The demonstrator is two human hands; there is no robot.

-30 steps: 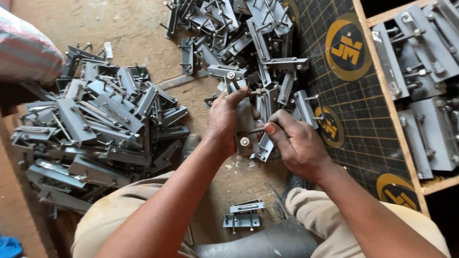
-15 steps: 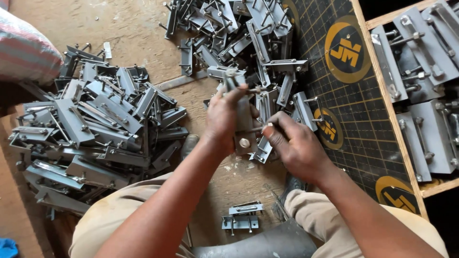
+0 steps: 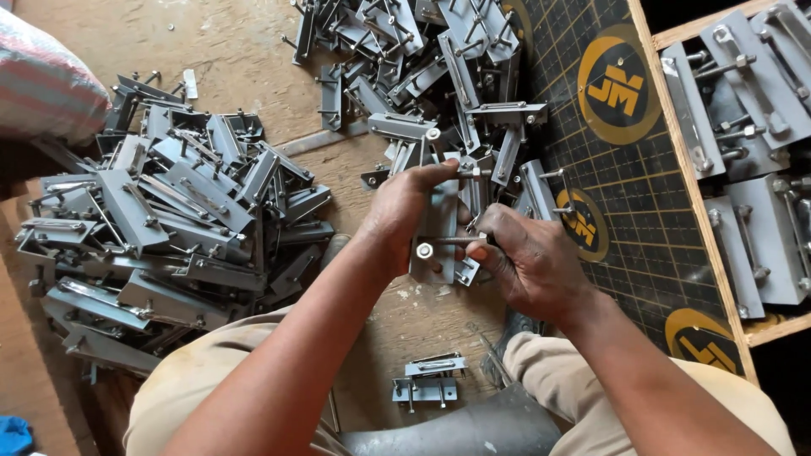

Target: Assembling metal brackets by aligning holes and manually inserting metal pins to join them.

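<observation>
My left hand grips a grey metal bracket upright over the wooden floor, fingers curled over its top edge. My right hand pinches a long bolt that runs across the bracket, with a nut showing at its left end. Both hands meet at the bracket, just in front of my knees. A small finished bracket lies on the floor between my legs.
A big heap of grey brackets lies to the left, another heap at the top centre. A black gridded mat is at right, beside a wooden tray with more brackets. A striped sack sits far left.
The hands have shifted slightly on the bracket. My right hand has drawn the bolt a little to the right across it. The heaps are as before.
</observation>
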